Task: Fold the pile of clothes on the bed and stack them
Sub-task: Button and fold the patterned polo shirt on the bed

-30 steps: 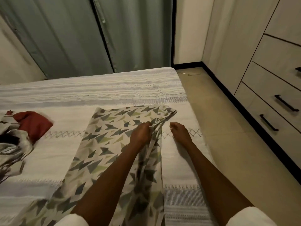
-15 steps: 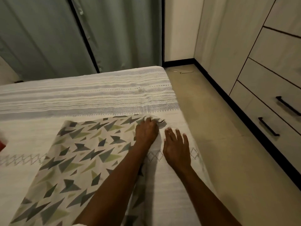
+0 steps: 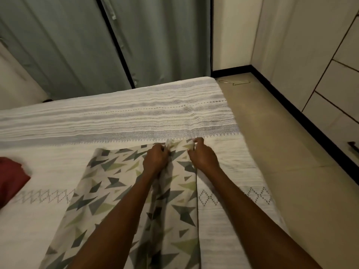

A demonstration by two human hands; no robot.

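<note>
A white cloth printed with grey and green triangles (image 3: pixel 108 191) lies spread along the bed (image 3: pixel 116 117), running from the near edge to the middle. My left hand (image 3: pixel 155 159) grips a bunched fold of it near its far edge. My right hand (image 3: pixel 202 156) pinches the cloth's far right corner, just beside the left hand. A dark red garment (image 3: pixel 11 179) lies at the left edge of the view, partly cut off.
The bed's right edge drops to a tiled floor (image 3: pixel 291 152). A wire hanger (image 3: pixel 235 82) lies on the floor near the corner. Drawers and cupboard doors (image 3: pixel 340 84) line the right wall. Green curtains (image 3: pixel 97 45) hang behind the bed.
My right hand, flat on the bedspread half a second ago, has moved forward and taken the cloth's far right corner. My left hand keeps its grip on the far edge.
</note>
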